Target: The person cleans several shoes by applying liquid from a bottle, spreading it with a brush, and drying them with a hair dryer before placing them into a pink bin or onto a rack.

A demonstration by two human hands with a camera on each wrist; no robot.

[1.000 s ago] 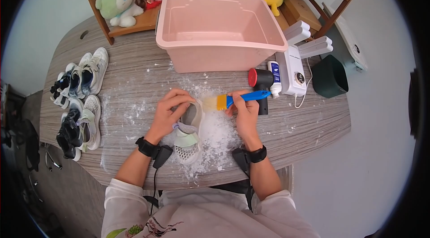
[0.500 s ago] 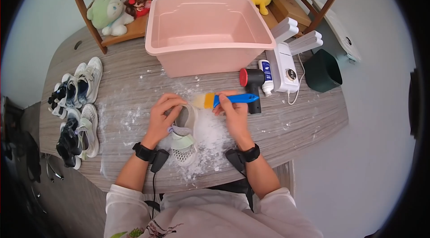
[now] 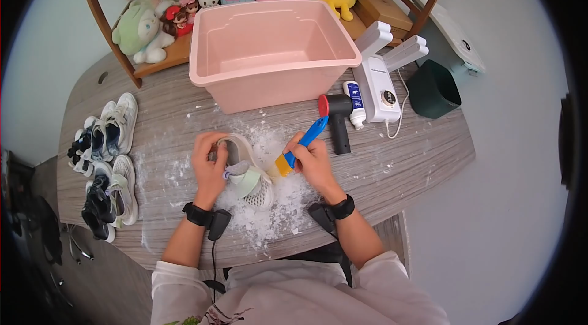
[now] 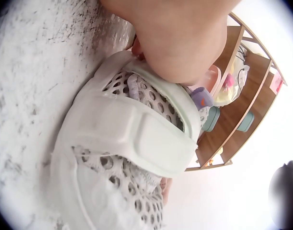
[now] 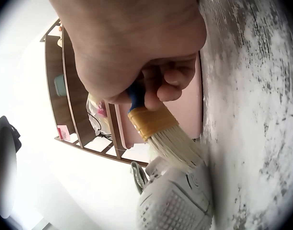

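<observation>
Looking whitish and perforated, the shoe (image 3: 257, 188) has a pale green strap (image 3: 247, 183).

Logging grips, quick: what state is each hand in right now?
Left hand: closed, holding the shoe.
Right hand: closed, holding the brush.

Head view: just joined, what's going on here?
A person is working over a white shoe at a table. The left hand grips the shoe near its opening; the right hand holds a blue-handled brush with its bristles at the shoe's side. White powdery residue lies around the shoe. More shoes stand at the person's left, and a pink bin sits behind the work area.
</observation>
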